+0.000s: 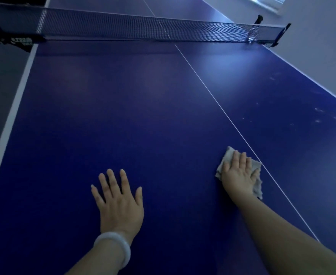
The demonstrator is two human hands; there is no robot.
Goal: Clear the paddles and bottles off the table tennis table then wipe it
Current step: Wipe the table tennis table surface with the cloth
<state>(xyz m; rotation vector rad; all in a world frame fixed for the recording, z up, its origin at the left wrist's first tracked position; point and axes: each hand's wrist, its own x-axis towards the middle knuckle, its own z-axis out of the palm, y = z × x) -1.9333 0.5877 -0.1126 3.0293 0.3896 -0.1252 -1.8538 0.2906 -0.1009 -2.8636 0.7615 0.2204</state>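
My right hand point(239, 173) presses flat, fingers straight and together, on the grey cloth point(256, 182) just left of the white centre line point(222, 110). My left hand point(119, 199) rests on the blue table point(123, 116), fingers spread, a pale bangle point(114, 245) at the wrist. The net point(143, 26) spans the far end; faint smudges point(320, 114) mark the right half near its edge.

A flat right hand point(237, 172) covers the middle of a crumpled grey cloth point(257, 182), leaving only its edges showing. The dark blue table tennis table point(143, 116) runs past the frame's bottom edge, and the black mesh net's point(123, 25) left post is cropped.
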